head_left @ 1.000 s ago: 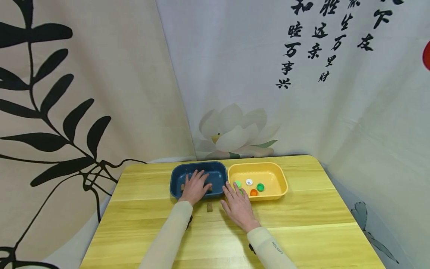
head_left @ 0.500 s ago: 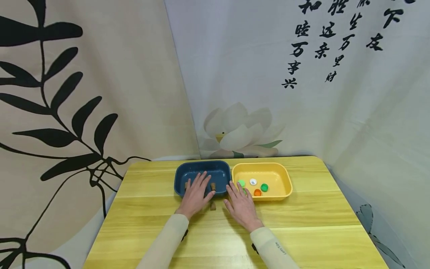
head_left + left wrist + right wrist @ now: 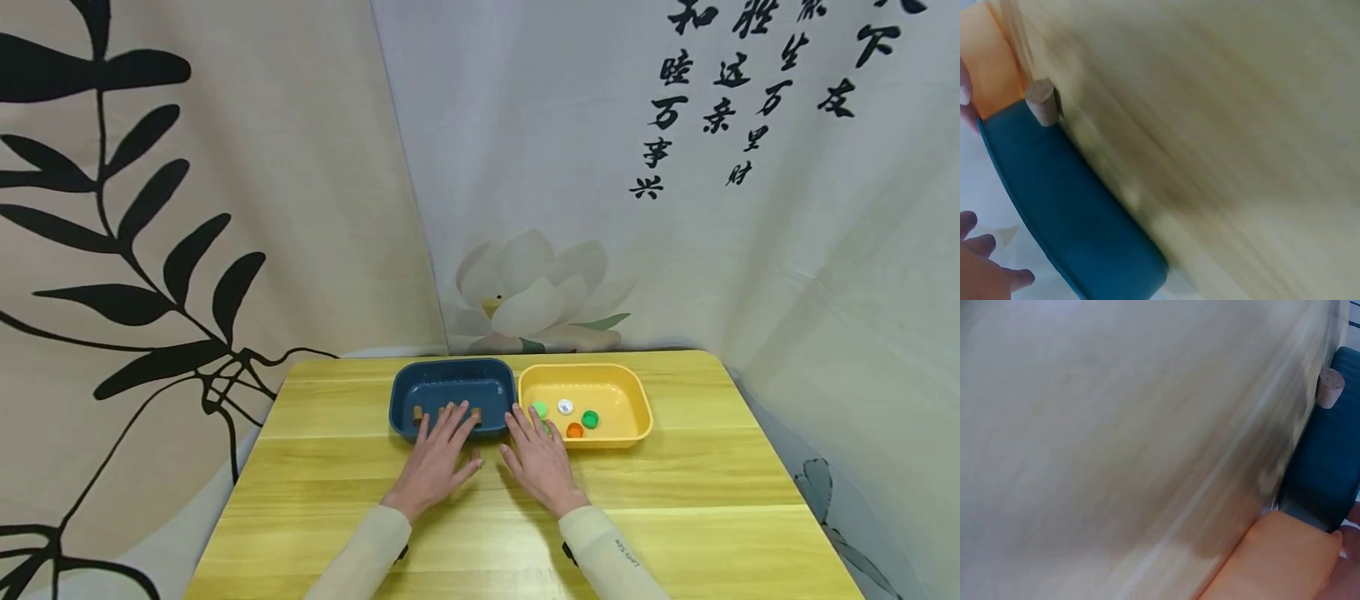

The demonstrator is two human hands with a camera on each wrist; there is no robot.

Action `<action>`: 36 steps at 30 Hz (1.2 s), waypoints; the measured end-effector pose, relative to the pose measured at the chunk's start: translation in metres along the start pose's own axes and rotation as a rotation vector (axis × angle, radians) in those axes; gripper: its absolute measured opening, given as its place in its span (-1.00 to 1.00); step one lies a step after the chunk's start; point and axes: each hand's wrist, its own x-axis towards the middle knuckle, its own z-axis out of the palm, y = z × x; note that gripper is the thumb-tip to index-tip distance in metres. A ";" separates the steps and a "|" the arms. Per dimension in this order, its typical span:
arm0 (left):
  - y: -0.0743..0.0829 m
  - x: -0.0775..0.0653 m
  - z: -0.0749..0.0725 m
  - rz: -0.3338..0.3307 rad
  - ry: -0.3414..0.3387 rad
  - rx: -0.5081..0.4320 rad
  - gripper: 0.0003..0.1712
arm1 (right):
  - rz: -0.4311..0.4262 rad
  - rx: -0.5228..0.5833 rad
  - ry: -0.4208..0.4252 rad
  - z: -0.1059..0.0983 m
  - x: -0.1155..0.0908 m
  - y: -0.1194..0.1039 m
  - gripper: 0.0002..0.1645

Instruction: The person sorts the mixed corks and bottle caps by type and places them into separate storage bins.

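Observation:
My left hand hovers with spread fingers over the near rim of the dark blue tray, holding nothing that shows. Several brown corks lie in this tray; one cork shows left of the fingers, others are partly behind them. Another cork stands on the table just outside the tray's near wall, beside my left thumb in the head view. My right hand lies with extended fingers at the near left corner of the yellow tray; in the right wrist view its fingertips are right at the rim.
Inside the yellow tray are several bottle caps: a white cap, a green cap, an orange cap and a light green cap. Both trays stand side by side near the back edge of the wooden table. A printed curtain hangs behind.
My left hand has drawn back from inside the blue tray toward the near side, uncovering corks there. The right hand has stayed by the yellow tray's corner. The head view has shifted slightly.

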 end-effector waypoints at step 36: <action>0.014 -0.031 0.022 -0.031 -0.301 -0.027 -0.13 | -0.016 0.004 0.020 0.004 -0.001 0.003 -0.30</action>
